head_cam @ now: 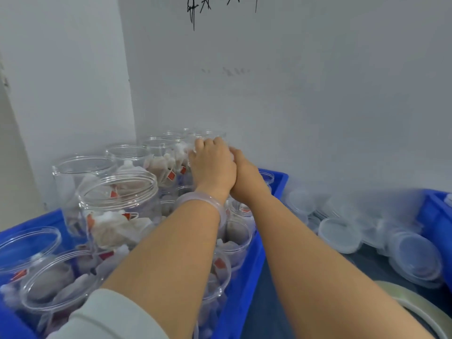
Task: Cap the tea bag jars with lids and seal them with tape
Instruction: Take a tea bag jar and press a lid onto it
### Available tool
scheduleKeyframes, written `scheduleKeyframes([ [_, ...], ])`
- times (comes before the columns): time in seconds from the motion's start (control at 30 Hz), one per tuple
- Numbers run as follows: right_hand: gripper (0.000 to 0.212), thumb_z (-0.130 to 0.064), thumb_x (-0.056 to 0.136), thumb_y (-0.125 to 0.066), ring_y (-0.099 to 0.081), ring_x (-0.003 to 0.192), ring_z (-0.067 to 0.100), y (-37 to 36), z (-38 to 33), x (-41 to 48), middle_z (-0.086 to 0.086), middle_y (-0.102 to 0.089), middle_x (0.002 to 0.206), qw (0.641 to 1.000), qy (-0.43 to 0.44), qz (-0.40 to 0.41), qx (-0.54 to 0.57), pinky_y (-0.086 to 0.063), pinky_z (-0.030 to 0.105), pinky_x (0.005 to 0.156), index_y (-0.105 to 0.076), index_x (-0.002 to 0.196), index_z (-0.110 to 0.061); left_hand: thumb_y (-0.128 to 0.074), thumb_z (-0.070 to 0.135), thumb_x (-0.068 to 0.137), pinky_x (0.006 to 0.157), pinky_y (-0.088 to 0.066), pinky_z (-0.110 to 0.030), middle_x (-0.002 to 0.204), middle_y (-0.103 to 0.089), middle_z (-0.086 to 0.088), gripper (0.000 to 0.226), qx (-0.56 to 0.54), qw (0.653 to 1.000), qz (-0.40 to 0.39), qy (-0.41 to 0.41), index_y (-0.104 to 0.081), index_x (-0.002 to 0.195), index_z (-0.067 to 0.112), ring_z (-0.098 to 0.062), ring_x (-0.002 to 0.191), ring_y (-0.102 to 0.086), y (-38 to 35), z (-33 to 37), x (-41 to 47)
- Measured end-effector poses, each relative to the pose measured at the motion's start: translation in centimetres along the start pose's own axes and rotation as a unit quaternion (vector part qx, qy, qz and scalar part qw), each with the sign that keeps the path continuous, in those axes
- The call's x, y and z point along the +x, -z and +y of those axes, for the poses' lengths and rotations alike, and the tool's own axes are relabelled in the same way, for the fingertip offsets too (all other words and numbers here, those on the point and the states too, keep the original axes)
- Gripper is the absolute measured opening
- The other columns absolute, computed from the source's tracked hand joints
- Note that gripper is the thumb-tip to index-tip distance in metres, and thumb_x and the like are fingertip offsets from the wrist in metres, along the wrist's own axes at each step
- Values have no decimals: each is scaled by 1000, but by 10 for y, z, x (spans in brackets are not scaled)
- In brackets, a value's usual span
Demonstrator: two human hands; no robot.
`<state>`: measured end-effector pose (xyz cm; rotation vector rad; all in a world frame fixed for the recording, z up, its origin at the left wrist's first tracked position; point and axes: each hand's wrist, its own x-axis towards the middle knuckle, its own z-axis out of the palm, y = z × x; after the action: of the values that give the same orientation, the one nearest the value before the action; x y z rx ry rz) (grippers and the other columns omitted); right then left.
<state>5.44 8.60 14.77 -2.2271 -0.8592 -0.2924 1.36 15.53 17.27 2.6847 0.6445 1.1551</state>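
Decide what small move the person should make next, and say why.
Probably lift the rear clear plastic tea bag jar out of the blue plastic crate: the left hand and right hand both reach it, it looks uncapped, and the translucent round lids lie outside, to the right.

Not much to read here tbh. There's a black handwritten scrawl [198, 8] at the top of the white wall [318, 106], cut off by the frame edge, and I can't make out any characters. The faint grey marks [232, 70] lower down are illegible too. The red tags [172, 176] on the tea bags [156, 165] are too blurry to read.
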Motion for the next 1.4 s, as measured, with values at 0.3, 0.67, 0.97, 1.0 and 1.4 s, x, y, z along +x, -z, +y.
scheduleKeyframes([
  [0.3,68,-28,91,-57,-48,120,28,80,70,-48,8,-41,142,985,-77,148,-50,-44,39,94,-22,147,-11,-43,27,95,87,-32,-39,113,-61,-7,26,-221,973,2,-65,-62,104,12,-26,114,-42,-11,120,-46],
  [0.67,76,-24,70,-80,-55,105,3,52,142,-199,-6,-54,119,955,-158,156,197,-48,18,87,-37,132,-29,-55,26,94,76,-43,-16,95,-60,15,19,-590,768,-157,194,-61,109,17,-15,106,-58,-86,125,-155],
  [0.97,41,-11,87,-47,-38,133,25,47,194,-180,4,-56,131,968,-206,-52,-131,-27,31,111,-57,126,-13,-46,10,95,77,-50,-19,90,-68,1,23,-630,733,-130,222,-66,88,20,-14,88,-64,-83,91,-165],
  [1.0,32,-17,88,-49,-37,134,25,43,197,-182,1,-60,125,961,-201,-67,-178,-27,33,111,-62,117,-16,-45,12,96,81,-50,-25,89,-69,1,25,-628,734,-141,216,-65,86,23,-15,89,-65,-82,91,-166],
  [1.4,27,-27,100,-44,-52,47,7,105,162,-175,-10,-57,51,806,-314,301,402,-40,19,47,-63,83,-17,-18,62,82,88,-48,-30,96,-71,3,61,-649,727,-147,168,-64,98,25,-10,92,-66,-85,100,-185],
])
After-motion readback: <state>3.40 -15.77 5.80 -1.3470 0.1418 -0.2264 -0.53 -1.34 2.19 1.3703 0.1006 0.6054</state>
